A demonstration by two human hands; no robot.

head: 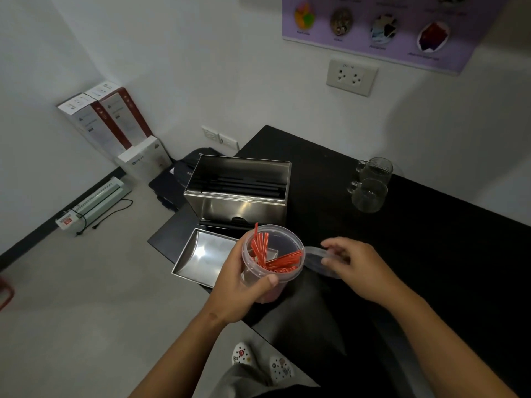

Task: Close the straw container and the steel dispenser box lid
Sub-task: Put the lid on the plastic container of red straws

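Observation:
My left hand grips a clear plastic straw container, open at the top, with red-striped straws inside. Just to its right my right hand holds the clear round lid by its edge, low over the black table. Behind the container stands the steel dispenser box, open on top with dark straws visible inside. Its steel lid lies upside down in front of the box, at the table's left edge.
Two glass mugs stand at the back right of the table. A wall socket and a purple poster are on the wall. Boxes and a laminator sit on the floor to the left.

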